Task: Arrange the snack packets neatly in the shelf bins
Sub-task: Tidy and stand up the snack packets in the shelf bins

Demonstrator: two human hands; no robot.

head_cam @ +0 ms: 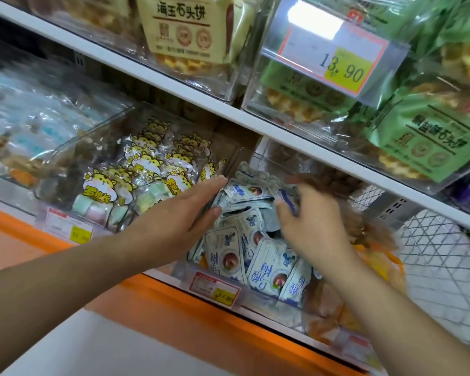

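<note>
— What are the hands doing?
— The left hand (185, 213) is lying flat, grip wide, against the blue-white packets (244, 240) in the middle bin (255, 301); the right hand (307, 226) is pinching one packet (286, 198) above them.

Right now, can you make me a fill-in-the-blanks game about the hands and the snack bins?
1. The left hand lies flat with its fingers ____.
2. The right hand pinches a ____-and-white packet.
3. The price tag on the upper shelf reads ____.
4. The cat packets sit in the bin to the ____ of the blue-and-white ones.

Missing words: straight; blue; 13.90; left
</note>
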